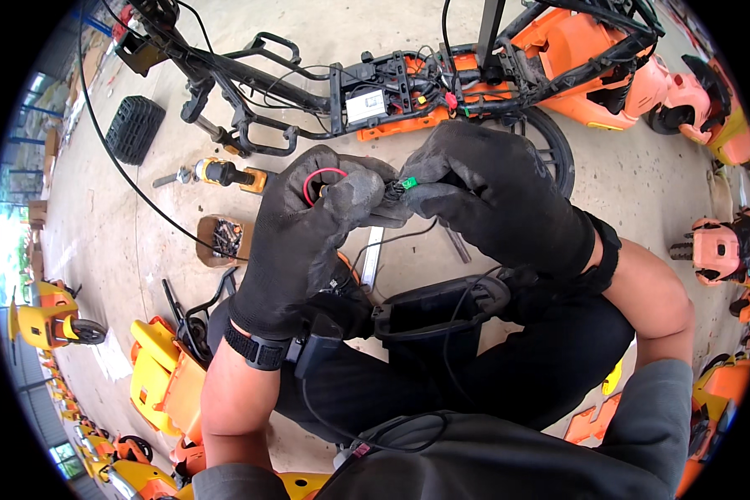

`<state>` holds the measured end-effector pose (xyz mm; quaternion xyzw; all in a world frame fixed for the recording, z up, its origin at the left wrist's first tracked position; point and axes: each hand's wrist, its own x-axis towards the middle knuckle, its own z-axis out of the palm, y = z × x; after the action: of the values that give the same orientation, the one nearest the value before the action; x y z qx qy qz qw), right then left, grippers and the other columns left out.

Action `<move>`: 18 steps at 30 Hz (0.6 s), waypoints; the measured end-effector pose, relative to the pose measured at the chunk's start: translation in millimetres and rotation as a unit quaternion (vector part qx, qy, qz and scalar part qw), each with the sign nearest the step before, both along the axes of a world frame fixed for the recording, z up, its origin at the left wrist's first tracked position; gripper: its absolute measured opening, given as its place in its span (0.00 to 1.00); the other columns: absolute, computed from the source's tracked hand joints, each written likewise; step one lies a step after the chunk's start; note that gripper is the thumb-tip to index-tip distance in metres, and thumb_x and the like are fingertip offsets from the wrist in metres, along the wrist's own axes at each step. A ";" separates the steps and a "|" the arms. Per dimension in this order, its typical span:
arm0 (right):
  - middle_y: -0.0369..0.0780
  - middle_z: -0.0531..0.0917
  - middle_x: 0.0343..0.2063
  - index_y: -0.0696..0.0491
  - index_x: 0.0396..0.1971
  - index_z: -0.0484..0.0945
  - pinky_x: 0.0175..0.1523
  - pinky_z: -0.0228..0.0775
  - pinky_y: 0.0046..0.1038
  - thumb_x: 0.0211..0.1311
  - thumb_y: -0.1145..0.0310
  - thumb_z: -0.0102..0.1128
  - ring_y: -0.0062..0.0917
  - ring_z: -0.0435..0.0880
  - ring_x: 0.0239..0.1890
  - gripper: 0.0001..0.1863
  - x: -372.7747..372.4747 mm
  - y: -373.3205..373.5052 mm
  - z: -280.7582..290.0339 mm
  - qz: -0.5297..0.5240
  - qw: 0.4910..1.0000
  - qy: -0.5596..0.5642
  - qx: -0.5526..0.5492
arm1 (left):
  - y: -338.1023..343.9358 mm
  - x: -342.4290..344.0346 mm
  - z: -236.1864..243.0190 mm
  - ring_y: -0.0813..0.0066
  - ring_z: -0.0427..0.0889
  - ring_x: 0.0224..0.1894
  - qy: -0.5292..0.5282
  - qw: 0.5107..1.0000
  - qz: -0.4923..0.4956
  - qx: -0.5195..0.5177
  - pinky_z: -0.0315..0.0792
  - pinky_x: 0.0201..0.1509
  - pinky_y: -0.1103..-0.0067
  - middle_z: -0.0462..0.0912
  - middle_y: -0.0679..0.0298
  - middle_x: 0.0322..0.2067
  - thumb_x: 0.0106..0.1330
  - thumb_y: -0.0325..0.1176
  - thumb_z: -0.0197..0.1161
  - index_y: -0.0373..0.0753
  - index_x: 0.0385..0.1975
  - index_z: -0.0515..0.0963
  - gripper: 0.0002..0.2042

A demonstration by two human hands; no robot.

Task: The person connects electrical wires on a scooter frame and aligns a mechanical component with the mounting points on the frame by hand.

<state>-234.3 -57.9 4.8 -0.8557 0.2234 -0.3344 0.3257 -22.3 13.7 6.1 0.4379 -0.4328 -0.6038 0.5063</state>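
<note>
Both my hands wear black work gloves and meet in front of me, above my lap. My left hand [304,212] is closed, thumb over fingers, on a bundle of thin wires; a red wire [319,177] loops out over the glove. My right hand [492,192] pinches a small green connector [408,183] at the end of the dark wires. The fingertips of the two hands nearly touch there. A black open-topped plastic housing [429,308] sits below my hands between my legs, with a dark cable running across it.
A stripped scooter frame [333,104] with exposed wiring and orange panels lies ahead. A yellow-black power tool [225,173], a cardboard box [225,240] of small hardware and a black crate-like part [135,129] are at left. Yellow body panels [158,371] lie lower left. Several scooters stand around.
</note>
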 end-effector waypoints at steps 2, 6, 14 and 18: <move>0.43 0.77 0.24 0.58 0.34 0.76 0.35 0.72 0.30 0.54 0.78 0.66 0.35 0.78 0.27 0.09 -0.1 -1.1 -0.1 0.014 0.997 -0.028 0.077 | 0.3 -0.1 0.7 0.60 0.86 0.43 0.024 1.000 -0.006 0.005 0.81 0.50 0.67 0.82 0.49 0.45 0.69 0.38 0.63 0.30 0.47 0.74 0.17; 0.42 0.75 0.22 0.58 0.33 0.75 0.32 0.71 0.29 0.54 0.79 0.64 0.32 0.78 0.26 0.08 0.7 2.9 3.0 0.025 0.980 -0.065 0.185 | 2.6 -0.7 -0.4 0.59 0.85 0.45 0.065 0.998 0.002 -0.002 0.81 0.51 0.67 0.81 0.48 0.47 0.69 0.35 0.63 0.30 0.48 0.74 0.16; 0.45 0.77 0.31 0.57 0.38 0.77 0.37 0.73 0.32 0.53 0.78 0.65 0.36 0.81 0.33 0.11 0.7 -4.6 5.5 -0.007 0.991 -0.023 -0.134 | 0.9 2.3 -1.4 0.55 0.85 0.47 0.082 0.997 -0.013 0.001 0.80 0.53 0.66 0.81 0.46 0.48 0.72 0.32 0.57 0.29 0.49 0.74 0.13; 0.41 0.80 0.33 0.56 0.36 0.78 0.38 0.74 0.29 0.57 0.78 0.64 0.32 0.82 0.32 0.07 -1.0 -11.6 5.2 -0.019 0.977 -0.028 -0.213 | -0.4 9.4 -6.1 0.55 0.85 0.48 0.001 0.999 0.008 0.048 0.79 0.56 0.65 0.82 0.45 0.48 0.73 0.32 0.56 0.28 0.49 0.74 0.14</move>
<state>-235.3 -69.5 10.0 -0.8914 0.1538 -0.4041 0.1360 -12.9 13.3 0.0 0.4649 -0.3995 -0.6201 0.4896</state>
